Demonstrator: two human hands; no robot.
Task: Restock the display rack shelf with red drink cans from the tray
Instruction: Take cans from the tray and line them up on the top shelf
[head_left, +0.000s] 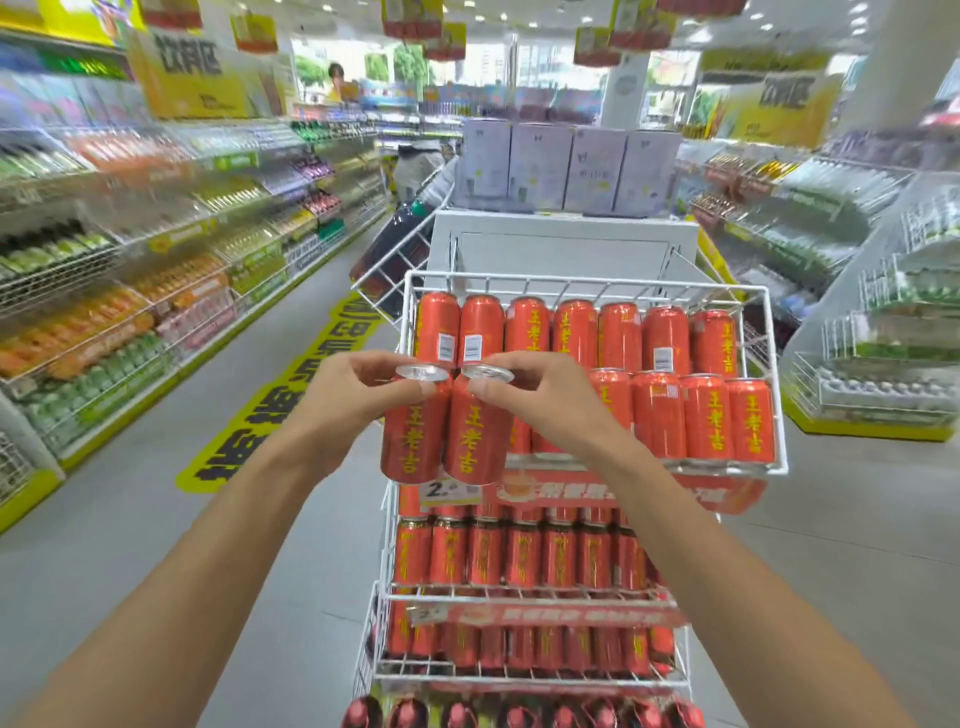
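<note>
Each hand holds one red drink can by its silver top rim, side by side in front of the rack's top shelf. My left hand pinches the left can; my right hand pinches the right can. Both cans hang upright at the shelf's front left corner. The white wire top shelf holds a back row of several red cans and a front row on the right; its front left part is hidden behind the held cans. No tray is in view.
Lower rack shelves are packed with red cans. White boxes stand on a unit behind the rack. Stocked drink shelves line the aisle on the left and right. Grey floor with yellow lettering lies left.
</note>
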